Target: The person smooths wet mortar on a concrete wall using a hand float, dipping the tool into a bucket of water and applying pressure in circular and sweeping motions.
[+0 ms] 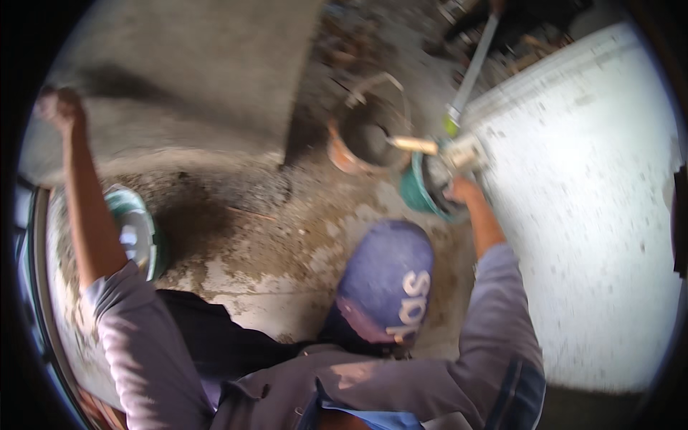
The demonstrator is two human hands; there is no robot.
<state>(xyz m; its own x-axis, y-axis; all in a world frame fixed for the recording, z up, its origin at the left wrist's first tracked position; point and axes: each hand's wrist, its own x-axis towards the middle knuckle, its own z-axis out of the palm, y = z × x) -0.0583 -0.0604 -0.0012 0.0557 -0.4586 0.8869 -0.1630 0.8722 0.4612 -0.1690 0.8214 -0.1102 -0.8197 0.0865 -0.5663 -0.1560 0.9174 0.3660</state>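
My left hand is raised at the upper left in front of the grey concrete surface; it is blurred, so its fingers and anything in them are unclear. My right hand is curled at the right rim of a teal bucket; what it grips is hidden in the blur. Just above it, a pale float-like tool and a wooden-handled tool lie across the bucket's top. Behind them sits an orange-rimmed container with dark contents. Below, a purple pad covers my knee area.
Another teal bucket stands at the left. A large white board fills the right side. A long pale pole leans near the board's top edge. Debris and dark items lie behind. The floor is stained and gritty.
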